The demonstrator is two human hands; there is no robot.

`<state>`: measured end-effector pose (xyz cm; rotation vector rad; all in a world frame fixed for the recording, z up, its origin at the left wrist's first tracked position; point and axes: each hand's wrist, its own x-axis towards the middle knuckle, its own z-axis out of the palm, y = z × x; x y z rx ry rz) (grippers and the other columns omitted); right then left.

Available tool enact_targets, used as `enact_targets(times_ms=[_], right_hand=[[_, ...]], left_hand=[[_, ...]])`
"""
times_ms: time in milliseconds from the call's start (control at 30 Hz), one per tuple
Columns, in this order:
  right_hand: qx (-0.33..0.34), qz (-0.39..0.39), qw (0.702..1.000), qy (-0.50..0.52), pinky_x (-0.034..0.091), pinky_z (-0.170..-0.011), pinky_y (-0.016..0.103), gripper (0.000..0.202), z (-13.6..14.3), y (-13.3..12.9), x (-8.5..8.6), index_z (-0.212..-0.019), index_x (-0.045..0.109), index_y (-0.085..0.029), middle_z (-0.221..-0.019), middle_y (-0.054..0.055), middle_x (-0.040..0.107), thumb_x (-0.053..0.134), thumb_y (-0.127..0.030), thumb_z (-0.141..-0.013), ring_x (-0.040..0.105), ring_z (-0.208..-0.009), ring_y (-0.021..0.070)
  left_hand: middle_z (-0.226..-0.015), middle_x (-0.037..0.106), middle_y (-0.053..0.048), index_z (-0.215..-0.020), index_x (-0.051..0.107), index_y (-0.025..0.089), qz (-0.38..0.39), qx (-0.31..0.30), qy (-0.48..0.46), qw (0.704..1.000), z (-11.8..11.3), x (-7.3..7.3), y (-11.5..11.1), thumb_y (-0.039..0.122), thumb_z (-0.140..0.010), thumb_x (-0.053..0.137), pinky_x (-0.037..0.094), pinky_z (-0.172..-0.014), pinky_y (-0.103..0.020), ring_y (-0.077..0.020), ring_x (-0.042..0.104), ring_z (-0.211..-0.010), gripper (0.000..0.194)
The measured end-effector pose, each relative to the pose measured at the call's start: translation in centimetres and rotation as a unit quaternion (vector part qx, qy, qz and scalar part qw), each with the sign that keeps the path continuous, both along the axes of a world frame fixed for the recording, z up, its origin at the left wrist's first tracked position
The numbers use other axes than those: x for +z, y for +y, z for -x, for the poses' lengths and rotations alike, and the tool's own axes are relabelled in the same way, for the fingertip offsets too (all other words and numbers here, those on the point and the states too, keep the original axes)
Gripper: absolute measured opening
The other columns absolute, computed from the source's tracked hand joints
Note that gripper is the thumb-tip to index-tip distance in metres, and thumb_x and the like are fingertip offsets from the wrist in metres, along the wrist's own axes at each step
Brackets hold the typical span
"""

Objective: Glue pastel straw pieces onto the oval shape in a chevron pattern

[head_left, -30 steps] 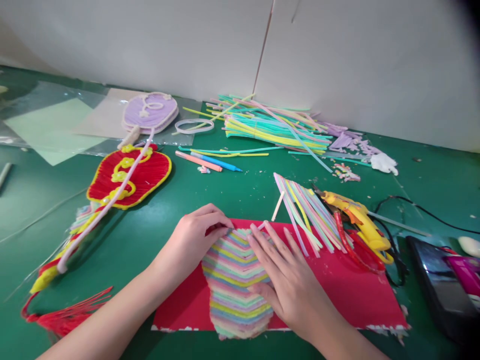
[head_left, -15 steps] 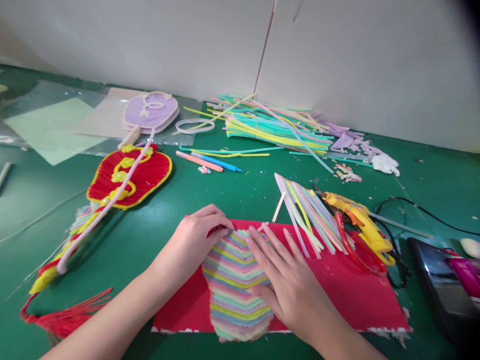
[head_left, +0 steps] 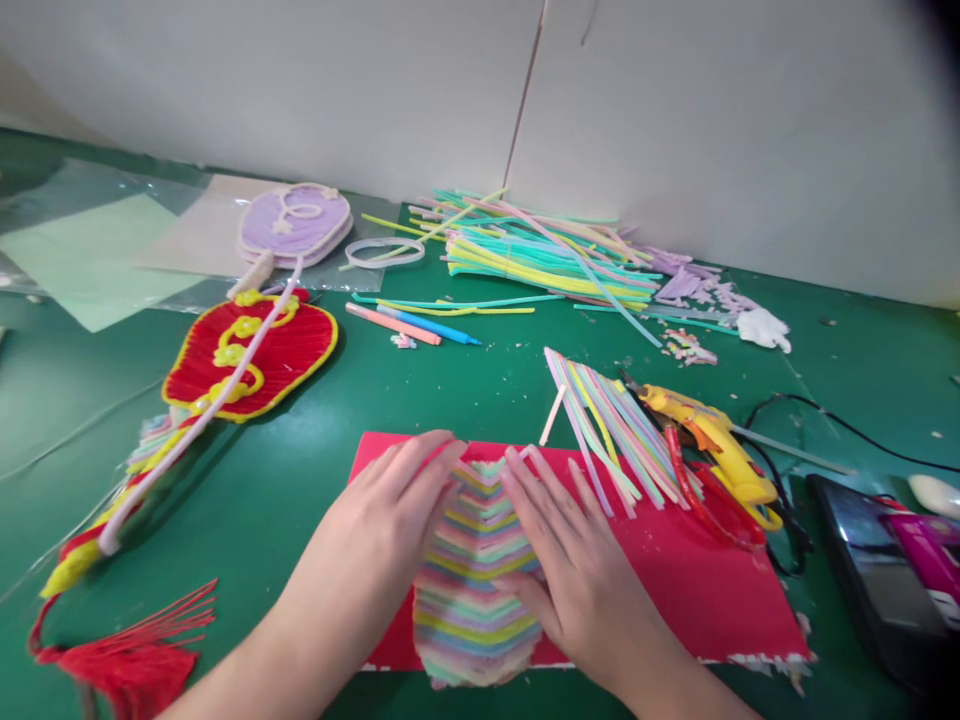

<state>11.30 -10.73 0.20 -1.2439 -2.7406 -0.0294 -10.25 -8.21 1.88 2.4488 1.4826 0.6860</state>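
L hand [head_left: 379,520] over the L edge of a flat, pastel chevron-striped piece made of fuzzy strips [head_left: 480,590]; fingers bent & close together, thumb tucked out of sight, so can't tell if its grip is narrow on anything. R hand [head_left: 577,560] laid on the piece's R side, grip wide, fingers slightly fanned, thumb apart, nothing pinched. Piece lies on a red rectangular sheet [head_left: 660,590], mid-width on the green surface [head_left: 405,390], well fwd of the back edge; its near end pokes just past the sheet's near edge.

By the sheet's far R corner: fan of cut pastel fuzzy strips [head_left: 615,420], partly on the sheet, w/ a yellow glue gun [head_left: 724,440] & red-handled pliers [head_left: 679,480] beside. Black rectangular phone-like device [head_left: 855,570] toward the surface's R edge.

Along the back edge, approx mid: loose heap of long teal, yellow & pink stems [head_left: 555,265]; in front of it, an orange-pink pen [head_left: 397,325] & a blue pen [head_left: 442,332]. Back L: lilac rounded fuzzy ornament [head_left: 322,225]. Nearer, on the L: red fan-shaped ornament w/ yellow rim [head_left: 296,355], then a red thread tassel [head_left: 135,670] toward the near L corner
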Motion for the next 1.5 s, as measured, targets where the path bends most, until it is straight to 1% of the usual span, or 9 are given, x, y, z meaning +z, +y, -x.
enact_targets(times_ms=[100,233,400,700,800,900,1033,1300,1500], right_hand=[[-0.019,-0.007,1.0,0.016,0.03,-0.11,0.045,0.067,-0.1,-0.1,-0.1,-0.149,0.013,-0.008,-0.154,0.007,0.022,0.035,-0.043,-0.096,0.018,-0.143,0.0241],[-0.045,0.028,0.998,0.044,0.031,-0.111,0.044,0.068,-0.1,-0.2,-0.2,-0.148,0.01,-0.006,-0.154,0.007,0.025,0.037,-0.04,-0.096,0.017,-0.143,0.0218],[-0.038,0.053,0.996,0.055,0.033,-0.11,0.047,0.069,0.1,-0.1,-0.1,-0.149,0.008,-0.008,-0.153,0.008,0.027,0.038,-0.041,-0.096,0.017,-0.143,0.0236],[-0.023,0.085,0.994,0.064,0.035,-0.108,0.052,0.066,0.2,-0.1,0.0,-0.149,0.009,-0.012,-0.15,0.01,0.032,0.038,-0.039,-0.097,0.024,-0.141,0.0267],[-0.037,0.069,0.99,0.114,0.039,-0.107,0.046,0.058,-0.1,0.2,0.2,-0.148,0.016,-0.013,-0.147,0.01,0.04,0.039,-0.028,-0.097,0.03,-0.139,0.0233],[-0.079,0.016,0.978,0.193,0.045,-0.102,0.038,0.046,-0.5,1.3,1.2,-0.141,0.036,-0.017,-0.135,0.01,0.053,0.039,-0.014,-0.095,0.044,-0.129,0.0198],[-0.092,-0.009,0.973,0.211,0.051,-0.089,0.038,0.029,-0.6,3.6,2.5,-0.117,0.062,-0.02,-0.108,0.009,0.064,0.044,-0.017,-0.094,0.059,-0.104,0.0201],[-0.076,0.068,0.973,0.209,0.049,-0.085,0.037,0.018,0.4,5.0,0.9,-0.103,0.066,-0.022,-0.1,0.006,0.065,0.052,-0.02,-0.091,0.059,-0.094,0.0187],[-0.079,0.073,0.965,0.238,0.048,-0.084,0.034,0.013,0.2,5.1,0.7,-0.094,0.067,-0.022,-0.096,0.004,0.065,0.054,-0.021,-0.091,0.059,-0.093,0.0168]], left_hand=[[-0.143,0.044,-0.015,-0.137,0.042,0.013,-0.05,-0.014,0.087,0.995,-1.0,-0.2,-2.4,0.025,-0.094,0.04,0.046,-0.098,-0.043,-0.027,0.047,-0.126,0.044],[-0.149,0.035,-0.017,-0.142,0.037,0.017,-0.058,0.001,0.143,0.988,-2.1,-1.4,-4.4,0.042,-0.093,0.041,0.043,-0.1,-0.052,-0.0336,0.037,-0.134,0.055],[-0.152,0.029,-0.018,-0.146,0.03,0.019,-0.033,0.015,0.147,0.988,-2.4,-2.7,-4.8,0.046,-0.091,0.044,0.039,-0.103,-0.053,-0.0345,0.032,-0.136,0.063],[-0.152,0.029,-0.017,-0.147,0.027,0.02,-0.021,0.015,0.148,0.989,-2.3,-2.8,-4.7,0.049,-0.09,0.044,0.041,-0.101,-0.055,-0.0359,0.031,-0.136,0.066],[-0.153,0.027,-0.017,-0.147,0.028,0.02,-0.017,0.012,0.138,0.99,-2.3,-2.8,-4.7,0.047,-0.09,0.045,0.04,-0.102,-0.055,-0.0362,0.032,-0.136,0.065],[-0.153,0.025,-0.017,-0.148,0.027,0.021,-0.011,0.01,0.131,0.991,-2.2,-2.7,-4.7,0.045,-0.091,0.045,0.039,-0.103,-0.055,-0.0361,0.033,-0.136,0.065],[-0.152,0.026,-0.018,-0.148,0.027,0.021,-0.013,0.01,0.134,0.991,-2.3,-2.6,-4.8,0.044,-0.09,0.046,0.04,-0.101,-0.055,-0.037,0.033,-0.135,0.065],[-0.152,0.027,-0.02,-0.146,0.031,0.021,-0.028,0.008,0.14,0.99,-2.4,-2.5,-4.7,0.043,-0.091,0.045,0.043,-0.098,-0.055,-0.0378,0.034,-0.134,0.061],[-0.153,0.024,-0.018,-0.147,0.028,0.022,-0.026,0.011,0.138,0.99,-2.4,-2.7,-4.7,0.042,-0.091,0.043,0.041,-0.1,-0.056,-0.0365,0.034,-0.135,0.062]])
